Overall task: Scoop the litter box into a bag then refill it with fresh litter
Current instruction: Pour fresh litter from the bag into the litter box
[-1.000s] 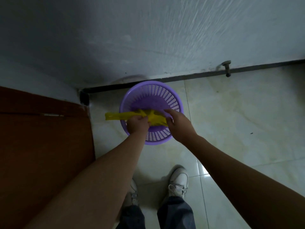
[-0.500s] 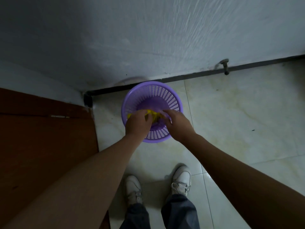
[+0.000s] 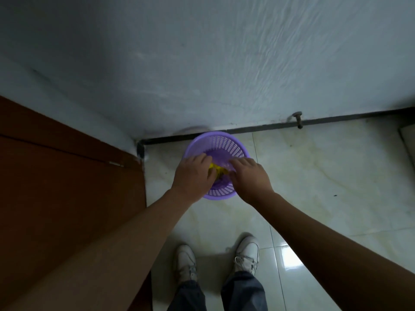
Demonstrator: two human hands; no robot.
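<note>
Bunching inside the purple slotted basket [image 3: 219, 144], a crumpled yellow bag [image 3: 216, 170] with no clear long axis or readable print sits between the left hand [image 3: 193, 175] and right hand [image 3: 250, 179], both reaching in, grips hidden, over pale glossy floor tiles [image 3: 325, 176] beside a white wall [image 3: 202, 63] and brown door [image 3: 67, 187].

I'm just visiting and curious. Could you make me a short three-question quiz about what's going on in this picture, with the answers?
1. True or false: the purple basket stands on the tiled floor beside the wall.
2. What colour is the bag inside the basket? A) black B) yellow C) white
3. Which hands reach into the basket?

Key
1. True.
2. B.
3. Both: the left hand and the right hand.
</note>
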